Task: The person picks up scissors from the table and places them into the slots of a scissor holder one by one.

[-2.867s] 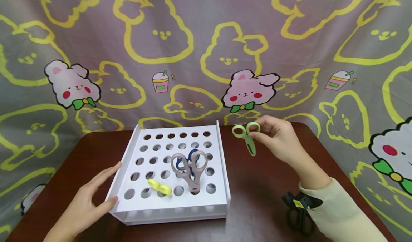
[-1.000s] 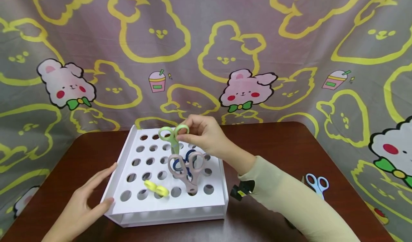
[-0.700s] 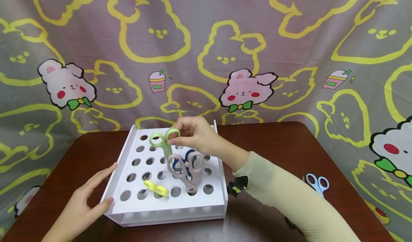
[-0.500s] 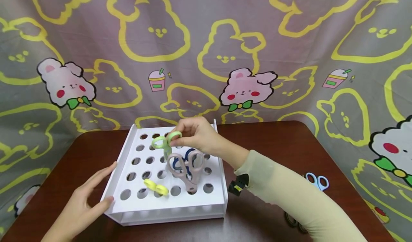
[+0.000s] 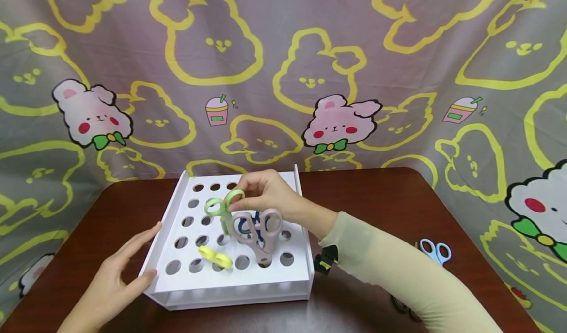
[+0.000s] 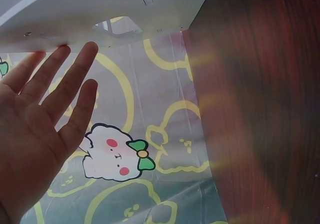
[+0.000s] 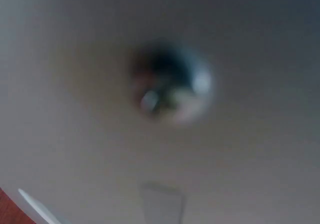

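My right hand pinches one handle loop of a pair of light green scissors, which points blades down over the white rack with rows of round holes. The blade tips are hidden behind mauve scissors standing in a front-row hole. Navy scissors stand just behind those. Yellow scissors sit in another front-row hole, only their handles showing. My left hand rests its fingertips against the rack's left side. Its fingers are spread in the left wrist view, where the hand touches the panel.
Light blue scissors lie on the brown table at the right. Black handles show partly beneath my right sleeve. A patterned curtain hangs behind the table. Blurred white rack panel fills the right wrist view.
My right hand has carried the green scissors leftward from beside the rack to above its holes, then lowered them toward the middle rows. The left hand has stayed at the rack's side.
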### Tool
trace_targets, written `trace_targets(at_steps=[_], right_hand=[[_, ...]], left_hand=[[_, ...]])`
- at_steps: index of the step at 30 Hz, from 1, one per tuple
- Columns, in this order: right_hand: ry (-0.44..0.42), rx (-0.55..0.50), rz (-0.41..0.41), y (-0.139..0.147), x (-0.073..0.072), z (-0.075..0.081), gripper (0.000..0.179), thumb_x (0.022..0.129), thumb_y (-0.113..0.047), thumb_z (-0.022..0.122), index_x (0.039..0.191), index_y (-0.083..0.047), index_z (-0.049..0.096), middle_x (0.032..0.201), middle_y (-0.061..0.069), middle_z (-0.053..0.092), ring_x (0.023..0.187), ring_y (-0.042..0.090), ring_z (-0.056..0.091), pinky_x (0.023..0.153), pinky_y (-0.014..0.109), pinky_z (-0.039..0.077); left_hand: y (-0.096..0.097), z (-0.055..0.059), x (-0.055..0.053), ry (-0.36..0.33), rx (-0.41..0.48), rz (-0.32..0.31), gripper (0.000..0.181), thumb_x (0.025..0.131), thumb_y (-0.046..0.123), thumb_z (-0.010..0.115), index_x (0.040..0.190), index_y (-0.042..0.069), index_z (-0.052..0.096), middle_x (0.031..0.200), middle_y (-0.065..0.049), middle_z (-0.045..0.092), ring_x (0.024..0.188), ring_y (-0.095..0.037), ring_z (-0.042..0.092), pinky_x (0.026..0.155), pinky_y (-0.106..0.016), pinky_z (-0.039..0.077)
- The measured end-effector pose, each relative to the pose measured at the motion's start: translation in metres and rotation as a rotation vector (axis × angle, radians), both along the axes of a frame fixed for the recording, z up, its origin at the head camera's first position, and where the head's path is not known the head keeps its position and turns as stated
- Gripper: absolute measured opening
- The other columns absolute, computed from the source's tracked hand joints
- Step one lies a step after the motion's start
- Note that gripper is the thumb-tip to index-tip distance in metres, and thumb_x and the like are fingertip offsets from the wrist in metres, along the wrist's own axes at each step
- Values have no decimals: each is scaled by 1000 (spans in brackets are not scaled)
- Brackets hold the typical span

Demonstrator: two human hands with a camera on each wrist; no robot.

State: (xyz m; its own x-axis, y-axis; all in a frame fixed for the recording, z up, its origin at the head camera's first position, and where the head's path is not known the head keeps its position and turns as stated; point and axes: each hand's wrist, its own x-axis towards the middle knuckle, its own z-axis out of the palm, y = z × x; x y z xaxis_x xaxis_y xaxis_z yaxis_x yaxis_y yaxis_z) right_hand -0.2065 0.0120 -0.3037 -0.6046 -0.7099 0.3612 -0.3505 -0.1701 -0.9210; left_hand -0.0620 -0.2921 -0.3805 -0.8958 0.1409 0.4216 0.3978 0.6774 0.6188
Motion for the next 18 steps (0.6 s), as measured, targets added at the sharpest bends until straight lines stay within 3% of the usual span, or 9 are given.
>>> trace_targets(at_steps=[6,12,18], right_hand=[[8,85,-1,-4,2,1,10,81,13,72,87,14,65,88,26,69,74,5,65,70,20,54],[7,236,11,-7,4,0,12,82,5,75,89,10,67,93,25,72,77,1,66,78,23,56],[107,325,6,-5,1,-5,13,83,-3,76,94,3,72,97,20,73,82,-3,63,80,22,55]], left_hand=[[0,-1,-2,44,-7,-19,83,72,-11,74,148,11,48,148,14,48,131,9,40,99,-1,26],[0,-1,0,17,-18,-3,84,73,-9,74,149,15,46,149,18,45,131,11,37,97,0,25],[0,0,0,19,-26,4,84,73,-8,75,149,15,46,149,19,45,131,12,37,97,0,25]])
